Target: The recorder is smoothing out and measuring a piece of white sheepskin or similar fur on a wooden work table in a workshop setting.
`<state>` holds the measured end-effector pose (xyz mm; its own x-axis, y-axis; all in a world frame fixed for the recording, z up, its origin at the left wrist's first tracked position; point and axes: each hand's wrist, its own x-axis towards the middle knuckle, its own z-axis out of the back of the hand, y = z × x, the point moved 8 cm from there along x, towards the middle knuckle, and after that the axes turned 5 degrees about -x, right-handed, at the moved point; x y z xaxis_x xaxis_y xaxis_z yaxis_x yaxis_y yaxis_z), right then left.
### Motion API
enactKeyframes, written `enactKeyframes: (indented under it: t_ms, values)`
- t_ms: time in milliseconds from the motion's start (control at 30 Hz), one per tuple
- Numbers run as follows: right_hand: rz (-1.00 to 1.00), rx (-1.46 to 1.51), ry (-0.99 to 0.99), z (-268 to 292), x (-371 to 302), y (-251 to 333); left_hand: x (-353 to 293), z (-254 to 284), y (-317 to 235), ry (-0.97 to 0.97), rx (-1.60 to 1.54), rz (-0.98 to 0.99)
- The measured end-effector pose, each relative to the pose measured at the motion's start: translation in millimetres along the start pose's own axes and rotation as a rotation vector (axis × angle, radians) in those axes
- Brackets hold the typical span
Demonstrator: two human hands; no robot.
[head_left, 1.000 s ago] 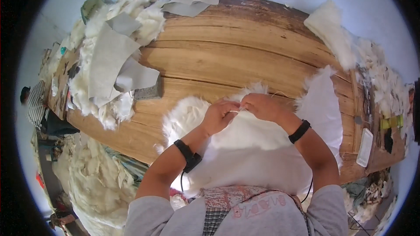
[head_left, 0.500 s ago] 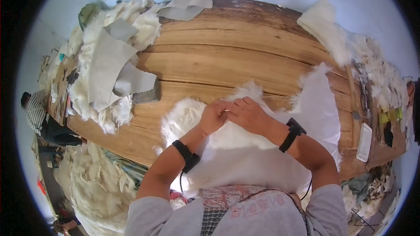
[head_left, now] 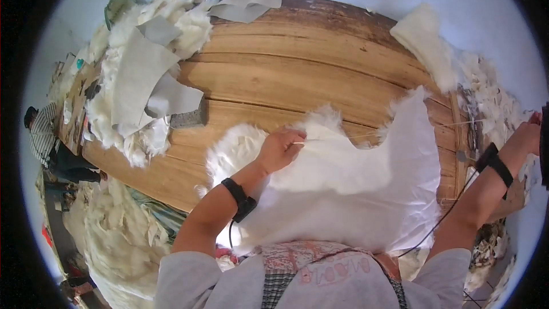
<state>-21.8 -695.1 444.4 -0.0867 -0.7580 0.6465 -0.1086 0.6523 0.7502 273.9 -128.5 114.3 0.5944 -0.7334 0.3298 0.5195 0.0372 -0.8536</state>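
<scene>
A white fur pelt (head_left: 354, 194) lies before me on the wooden table, its smooth side up and fluffy hair showing around its edges. My left hand (head_left: 280, 150) pinches the pelt's upper edge, left of its middle. From near those fingertips a thin pale thread (head_left: 372, 135) stretches tightly to the right, across the notch in the pelt's edge. At the far right rim of the view is my right hand (head_left: 532, 125), its fingers closed at the end of the thread's line. The fingertips there are partly cut off, and any needle is too small to make out.
Pale cut hide pieces (head_left: 140, 80) lie on heaped fur at the left, beside a grey block (head_left: 190, 115). More fleece (head_left: 423, 40) sits back right. Raw wool (head_left: 120, 234) is piled below the table's left edge. A person in stripes (head_left: 44, 137) stands far left.
My right hand has swung far out to the right from beside my left hand, drawing the thread out long. The left hand stays at the pelt's edge.
</scene>
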Motion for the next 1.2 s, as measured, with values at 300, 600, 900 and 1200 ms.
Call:
enactKeyframes:
  t_ms: [300,600,900,1200]
  values:
    - [0.566,-0.128,1.278,-188,-432,1,-2,9,-6,-0.025,-0.013,-0.061]
    - [0.284,0.005,1.766,-219,-560,20,-1,5,0,0.011,-0.041,-0.034]
    - [0.288,-0.088,1.912,-223,-559,30,-2,6,-1,0.011,-0.031,-0.026]
    - [0.822,-0.188,1.776,-204,-584,64,2,6,-7,0.007,0.002,0.036]
